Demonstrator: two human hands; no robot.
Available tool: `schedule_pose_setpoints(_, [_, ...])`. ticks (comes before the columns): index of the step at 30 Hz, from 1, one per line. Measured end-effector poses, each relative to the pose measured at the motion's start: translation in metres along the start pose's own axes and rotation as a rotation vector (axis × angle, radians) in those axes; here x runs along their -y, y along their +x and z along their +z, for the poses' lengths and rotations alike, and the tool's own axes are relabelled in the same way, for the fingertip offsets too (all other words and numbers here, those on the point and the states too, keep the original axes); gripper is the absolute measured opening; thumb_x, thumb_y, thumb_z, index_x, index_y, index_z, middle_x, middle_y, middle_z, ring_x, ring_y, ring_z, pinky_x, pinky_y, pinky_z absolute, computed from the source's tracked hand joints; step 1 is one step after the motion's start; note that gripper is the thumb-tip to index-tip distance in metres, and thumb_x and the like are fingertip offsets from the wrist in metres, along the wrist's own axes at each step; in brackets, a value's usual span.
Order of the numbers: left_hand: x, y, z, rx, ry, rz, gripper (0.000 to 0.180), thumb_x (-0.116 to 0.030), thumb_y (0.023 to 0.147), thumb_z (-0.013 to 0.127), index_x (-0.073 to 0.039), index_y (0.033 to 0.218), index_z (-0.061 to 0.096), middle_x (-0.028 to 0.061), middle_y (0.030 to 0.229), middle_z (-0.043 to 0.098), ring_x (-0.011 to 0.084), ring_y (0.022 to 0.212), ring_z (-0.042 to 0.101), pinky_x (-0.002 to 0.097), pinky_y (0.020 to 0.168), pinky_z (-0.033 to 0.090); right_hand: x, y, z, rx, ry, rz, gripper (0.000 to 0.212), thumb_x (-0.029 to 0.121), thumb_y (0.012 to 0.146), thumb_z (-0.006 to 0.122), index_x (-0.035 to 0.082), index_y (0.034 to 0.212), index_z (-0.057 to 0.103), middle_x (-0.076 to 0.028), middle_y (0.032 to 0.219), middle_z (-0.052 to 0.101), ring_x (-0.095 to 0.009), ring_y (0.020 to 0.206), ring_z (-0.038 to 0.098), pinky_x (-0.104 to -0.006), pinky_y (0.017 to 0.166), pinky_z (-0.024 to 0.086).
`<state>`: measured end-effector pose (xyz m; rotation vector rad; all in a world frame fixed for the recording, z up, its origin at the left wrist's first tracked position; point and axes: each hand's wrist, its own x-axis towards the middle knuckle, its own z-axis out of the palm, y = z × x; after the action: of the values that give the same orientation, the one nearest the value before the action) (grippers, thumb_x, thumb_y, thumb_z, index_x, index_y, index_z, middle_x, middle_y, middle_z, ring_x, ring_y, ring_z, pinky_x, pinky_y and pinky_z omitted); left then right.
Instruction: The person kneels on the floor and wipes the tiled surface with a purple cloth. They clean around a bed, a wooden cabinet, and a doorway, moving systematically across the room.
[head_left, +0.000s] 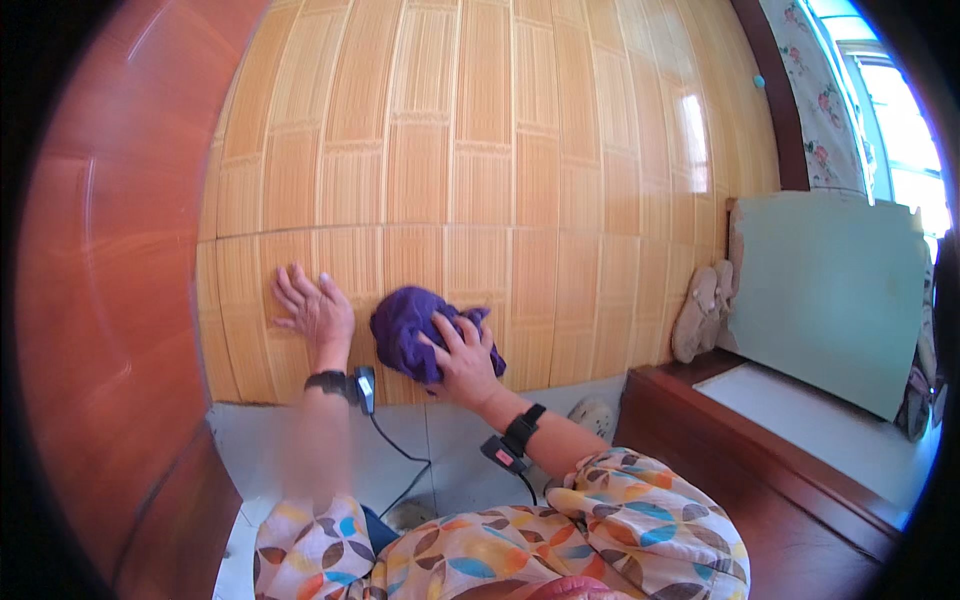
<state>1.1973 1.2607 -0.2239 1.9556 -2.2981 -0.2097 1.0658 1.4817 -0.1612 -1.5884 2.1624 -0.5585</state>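
Right hand (462,352) pressing a crumpled purple cloth (412,328) against the orange tiled wall (480,150) — fingers gripping it; left hand (315,308) flat beside it, fingers spread.

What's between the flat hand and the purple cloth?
Only bare orange wall tile. The head view shows the left hand flat on it, apart from the purple cloth.

My right hand (462,352) covers the middle of the purple cloth (405,325), so can't see how much is bunched under my palm. My left forearm (318,450) is blurred. Wrist cables (400,450) drop behind my patterned sleeves (560,540), ends hidden. Small item on floor (592,413) too small to ID. Window (900,120) cut off at right edge.
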Motion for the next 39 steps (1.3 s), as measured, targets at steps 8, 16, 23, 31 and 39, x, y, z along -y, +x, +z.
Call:
schedule_pose_setpoints(8, [-0.002,0.003,0.002,-0.034,0.044,0.005,0.063,-0.044,0.103,0.042,-0.007,0.153,0.032,0.0133,0.165,0.022,0.0373,0.155,0.012,0.0797,0.109,0.013,-0.072,-0.03,-0.032,-0.217,-0.023,0.023,0.08,0.026,0.057,0.086,0.021,0.133,0.062,-0.011,0.143,0.053,-0.039,0.126,0.048,-0.0562,0.104,0.039])
schedule_pose_setpoints(16, [-0.007,0.003,-0.003,-0.027,0.064,0.022,0.066,-0.041,0.101,0.049,-0.004,0.153,0.032,0.0169,0.165,0.022,0.0404,0.154,0.014,0.0803,0.109,0.011,-0.245,0.178,-0.133,-0.444,-0.26,0.751,0.079,0.051,0.077,0.074,0.01,0.142,0.056,-0.021,0.136,0.06,-0.046,0.12,0.057,-0.0517,0.103,0.048])
schedule_pose_setpoints(23, [-0.008,0.005,-0.007,0.019,0.006,0.048,0.067,-0.036,0.099,0.049,-0.003,0.153,0.027,0.0202,0.165,0.021,0.0452,0.152,0.014,0.0761,0.112,0.008,-0.338,0.432,-0.215,-0.431,-0.24,1.014,0.094,0.059,0.071,0.068,0.015,0.152,0.047,-0.018,0.151,0.05,-0.047,0.135,0.047,-0.0627,0.111,0.037])
schedule_pose_setpoints(31, [-0.009,0.006,-0.013,0.119,0.067,0.032,0.07,-0.035,0.097,0.05,0.001,0.152,0.026,0.0241,0.164,0.017,0.0483,0.152,0.012,0.0753,0.113,0.007,-0.3,0.612,-0.194,-0.294,-0.327,0.466,0.091,0.068,0.072,0.071,0.018,0.146,0.054,-0.019,0.14,0.061,-0.042,0.131,0.055,-0.0505,0.111,0.04])
schedule_pose_setpoints(39, [-0.006,0.007,-0.011,0.096,0.12,0.045,0.071,-0.035,0.096,0.052,0.0,0.152,0.026,0.0235,0.164,0.018,0.0479,0.151,0.014,0.0759,0.113,0.007,-0.122,0.642,-0.104,-0.009,-0.33,0.081,0.098,0.068,0.068,0.074,0.022,0.151,0.048,-0.006,0.159,0.043,-0.043,0.145,0.038,-0.07,0.115,0.024])
